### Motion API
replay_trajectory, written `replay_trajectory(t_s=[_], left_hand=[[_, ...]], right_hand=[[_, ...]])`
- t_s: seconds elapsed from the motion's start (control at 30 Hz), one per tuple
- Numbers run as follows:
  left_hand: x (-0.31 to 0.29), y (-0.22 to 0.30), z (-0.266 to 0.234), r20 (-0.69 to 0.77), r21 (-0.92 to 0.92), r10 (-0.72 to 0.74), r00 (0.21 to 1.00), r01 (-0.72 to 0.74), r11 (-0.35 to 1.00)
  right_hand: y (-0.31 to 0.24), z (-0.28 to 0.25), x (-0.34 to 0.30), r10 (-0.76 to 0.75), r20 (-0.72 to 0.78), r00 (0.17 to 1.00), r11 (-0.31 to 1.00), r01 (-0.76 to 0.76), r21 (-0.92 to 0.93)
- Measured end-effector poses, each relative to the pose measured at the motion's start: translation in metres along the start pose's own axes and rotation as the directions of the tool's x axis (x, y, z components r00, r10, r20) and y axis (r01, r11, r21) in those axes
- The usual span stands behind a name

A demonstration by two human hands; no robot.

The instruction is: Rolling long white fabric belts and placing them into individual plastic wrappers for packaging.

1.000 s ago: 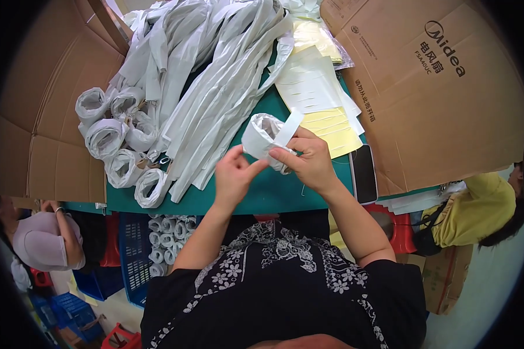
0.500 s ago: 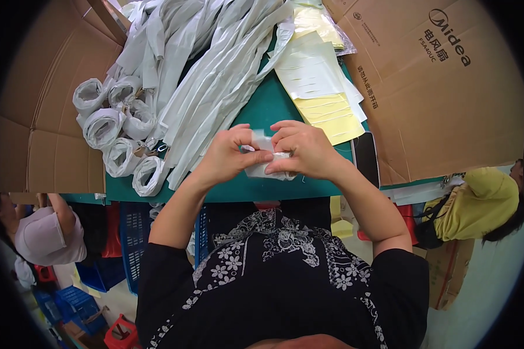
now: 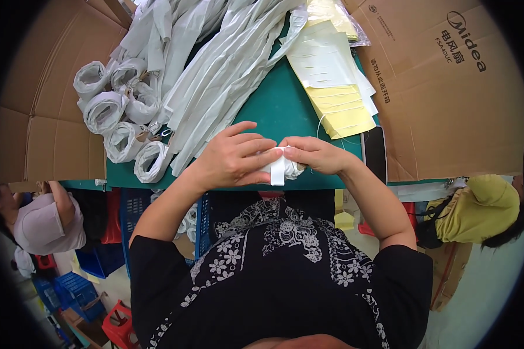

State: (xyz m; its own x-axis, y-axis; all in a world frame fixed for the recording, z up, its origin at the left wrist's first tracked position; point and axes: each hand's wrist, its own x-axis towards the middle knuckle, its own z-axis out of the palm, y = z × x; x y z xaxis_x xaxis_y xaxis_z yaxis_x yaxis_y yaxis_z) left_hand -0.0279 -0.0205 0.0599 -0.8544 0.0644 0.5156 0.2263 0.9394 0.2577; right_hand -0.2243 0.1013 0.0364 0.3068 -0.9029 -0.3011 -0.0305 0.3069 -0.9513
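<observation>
Between my two hands, near the table's front edge, is a small white roll [image 3: 295,170] of thin, crinkled material. A flat white band [image 3: 278,171] hangs down across its near side. My left hand [image 3: 239,156] covers the left part of the roll, its thumb and fingertips pressing on it. My right hand [image 3: 320,156] grips the right end, with the thumb on top by the band. Much of the roll is hidden behind my fingers. Several similar rolled white coils [image 3: 105,112] lie at the left, beside long white strips [image 3: 227,78].
Yellow and white sheets [image 3: 339,107] lie at the right on the green table [image 3: 265,110], near a flat dark object [image 3: 375,152]. Cardboard walls [image 3: 52,99] stand on both sides. A blue basket [image 3: 202,227] is below the table. Co-workers [image 3: 43,224] sit left and right.
The roll has turned in my hands: the band that stood up above it now hangs over its near side. My left hand has shifted right over the roll. The whole view has shifted slightly.
</observation>
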Motion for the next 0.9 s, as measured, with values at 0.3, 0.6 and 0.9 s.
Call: replay_trajectory(t_s=[0.3,0.6,0.9], left_hand=[[-0.002,-0.002,-0.005,-0.021,0.136,0.057,0.998,-0.054,0.989],[-0.01,0.002,0.002,-0.107,0.187,-0.003,0.994,0.023,0.982],[-0.035,0.02,0.005,0.045,-0.224,-0.452,0.891,0.45,0.864]], right_hand=[[0.0,0.016,0.012,0.118,-0.304,0.945,0.97,-0.045,0.237],[-0.004,0.023,0.02,-0.123,-0.391,0.912,0.973,0.033,-0.228],[-0.033,0.055,0.02,-0.138,-0.253,0.957,0.919,0.028,-0.394]])
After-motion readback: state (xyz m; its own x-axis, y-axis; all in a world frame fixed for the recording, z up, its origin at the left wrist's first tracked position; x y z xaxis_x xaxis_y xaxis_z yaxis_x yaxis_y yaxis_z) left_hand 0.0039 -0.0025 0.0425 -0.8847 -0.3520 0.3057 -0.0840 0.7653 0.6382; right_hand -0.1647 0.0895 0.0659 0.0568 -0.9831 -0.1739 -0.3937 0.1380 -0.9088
